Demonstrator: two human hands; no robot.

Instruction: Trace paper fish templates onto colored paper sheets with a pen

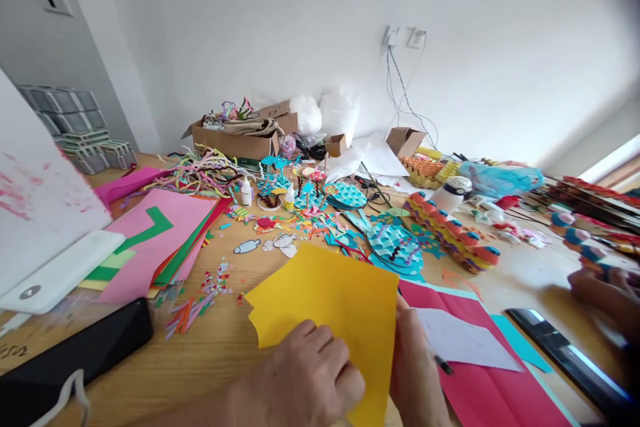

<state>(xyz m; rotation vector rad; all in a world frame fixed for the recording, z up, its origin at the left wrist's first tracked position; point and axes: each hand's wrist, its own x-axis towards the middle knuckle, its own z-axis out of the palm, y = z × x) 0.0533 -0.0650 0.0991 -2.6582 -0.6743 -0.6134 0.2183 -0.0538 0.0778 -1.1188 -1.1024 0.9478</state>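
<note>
- The left hand's [320, 367] grip is closed, fingers curled on the yellow sheet [345, 293]; the fingertips are hidden.
- The right hand's [415, 360] grip sits at the sheet's right edge, partly behind it — I cannot tell how far its fingers are closed or what they hold.
- The dark end of a pen [444, 365] shows just beside that hand, over a white paper [470, 340]; whether it is held is unclear.
- The yellow sheet is at the near middle, above the tabletop [200, 360]. A notched corner points left; the straight right edge runs from the far corner towards the person. Its near part is covered by the left hand, so the full long axis cannot be judged.
- The white paper lies on a red sheet [480, 387], to the right of the right hand.
- On the left, a white power bank [70, 267] carries a round dark logo, too small to read. Near the black phone [90, 347] are dark handwritten marks [14, 351] — not legible from here.
- Two small glue bottles [246, 192] stand beyond the sheet, their labels too small to read.
- Paper scraps [220, 280] lie to the sheet's left.
- At the far right, another person's hand [605, 293] is beside a painted egg-carton strip [575, 237].
</note>
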